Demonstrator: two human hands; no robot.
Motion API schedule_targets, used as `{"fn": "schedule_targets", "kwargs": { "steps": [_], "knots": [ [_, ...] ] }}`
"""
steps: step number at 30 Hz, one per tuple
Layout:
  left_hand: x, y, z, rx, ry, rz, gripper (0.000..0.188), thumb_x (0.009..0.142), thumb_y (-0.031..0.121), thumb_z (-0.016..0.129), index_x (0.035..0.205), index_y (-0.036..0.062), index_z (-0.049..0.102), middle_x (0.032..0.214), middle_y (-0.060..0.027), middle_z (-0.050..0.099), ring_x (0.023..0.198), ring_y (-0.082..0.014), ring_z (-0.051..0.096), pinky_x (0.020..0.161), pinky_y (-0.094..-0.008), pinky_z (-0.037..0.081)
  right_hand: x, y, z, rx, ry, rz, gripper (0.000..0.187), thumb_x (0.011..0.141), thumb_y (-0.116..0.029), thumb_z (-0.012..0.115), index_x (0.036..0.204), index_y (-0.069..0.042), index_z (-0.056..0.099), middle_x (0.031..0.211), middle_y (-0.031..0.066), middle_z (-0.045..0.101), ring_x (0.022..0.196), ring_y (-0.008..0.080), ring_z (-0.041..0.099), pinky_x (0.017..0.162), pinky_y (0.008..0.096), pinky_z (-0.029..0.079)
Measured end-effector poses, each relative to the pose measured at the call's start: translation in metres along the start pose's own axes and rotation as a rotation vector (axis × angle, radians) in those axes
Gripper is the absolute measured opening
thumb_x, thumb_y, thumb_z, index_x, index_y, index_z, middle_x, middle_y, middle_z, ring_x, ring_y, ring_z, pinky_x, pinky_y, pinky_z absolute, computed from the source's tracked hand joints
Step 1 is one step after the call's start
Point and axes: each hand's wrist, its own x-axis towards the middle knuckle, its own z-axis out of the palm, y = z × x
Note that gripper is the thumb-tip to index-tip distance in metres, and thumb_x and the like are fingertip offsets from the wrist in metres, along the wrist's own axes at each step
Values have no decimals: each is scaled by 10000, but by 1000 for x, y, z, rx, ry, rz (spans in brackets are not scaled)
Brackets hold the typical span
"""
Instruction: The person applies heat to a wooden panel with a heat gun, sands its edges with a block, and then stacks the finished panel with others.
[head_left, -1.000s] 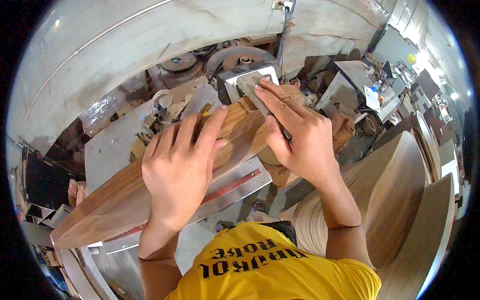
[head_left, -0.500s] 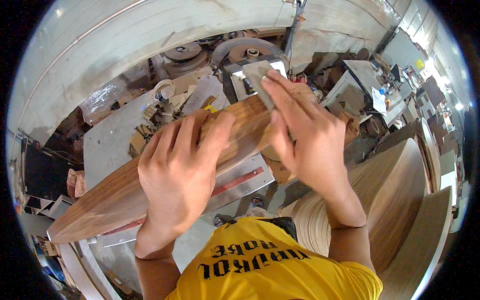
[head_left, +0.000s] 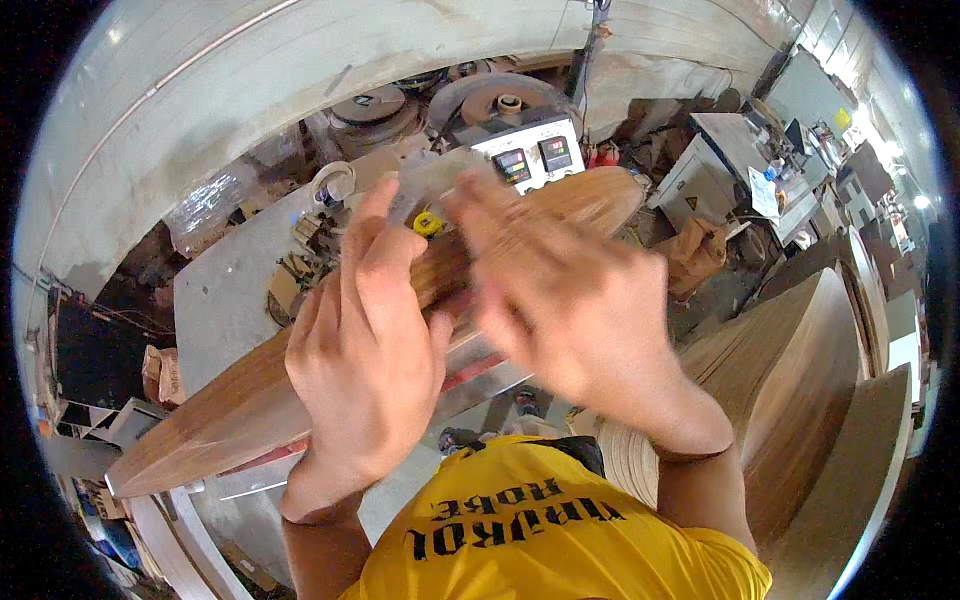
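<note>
Noted at the right a stack of curved wooden sheets [head_left: 800,410], near the right arm; judged liable to be knocked by a wide backward swing of the elbow. Found ahead a grey surface [head_left: 225,285], cluttered along its far part. Found the long curved wooden panel [head_left: 220,400] lying slantwise across the near side, its left end reaching past the surface, its right end up near a white-faced control box [head_left: 533,160]; unable to tell what bears that right end. Judged at risk of rocking or sliding under uneven pressure, owing to the curved shape and the long overhang. Judged possible, from such a slide, to bump the displays of the box.

Observed the right hand [head_left: 570,290] blurred over the middle of the panel, its fingers apparently clenched round a pale flat piece; judged likely, with a hurried or tilted pass, to score the wood or strike the left hand [head_left: 365,330] close by. Observed the latter laid over the panel, index raised, thumb set apart; unable to tell a firm grasp from a light rest. Judged prone, through weak hold, to let the panel turn.

Noted the flat piece [head_left: 440,172] blurred; could slip from a loose pinch. Noted a yellow tape measure [head_left: 427,223] just beyond the panel; could be swept aside by overreaching.
</note>
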Motion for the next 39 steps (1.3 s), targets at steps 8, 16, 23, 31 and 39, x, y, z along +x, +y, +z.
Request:
{"fn": "schedule_targets", "kwargs": {
  "steps": [8,16,23,31,39],
  "knots": [
    [-1,7,0,-3,17,6,947,688,219,1036,1443,92,479,1529,-158,694,1071,-340,811,906,-402,650,-24,-2,6,48,49,7,467,980,-122,713,1441,-87,781,1535,136,739,992,289,855,801,395,688],
    [-4,5,-8,-36,-117,-26,767,780,49,957,1427,44,545,1605,-192,633,1171,-368,795,938,-433,656,-23,6,0,-7,95,122,455,977,-166,744,1423,-91,790,1511,120,761,922,278,852,724,386,674],
    [8,2,4,-470,136,-54,1017,724,-51,995,1573,43,443,1823,-301,271,1551,-452,529,1111,-448,642,-37,1,15,-32,125,78,556,902,-134,786,1458,-119,773,1519,83,761,752,215,785,624,334,628],
    [6,7,-7,-264,-49,-175,1201,717,15,1034,1678,44,314,1853,-246,246,1562,-426,530,1101,-451,657,-37,20,12,-81,138,240,569,886,-60,767,1453,-112,769,1519,70,756,879,275,824,776,369,669],
    [8,3,-11,-89,-115,-113,1114,743,185,1033,1654,70,403,1805,-189,395,1412,-442,673,1025,-447,670,-24,29,10,-70,126,186,532,980,-109,743,1511,-121,721,1525,87,742,984,347,834,812,431,682]
  ]
}}
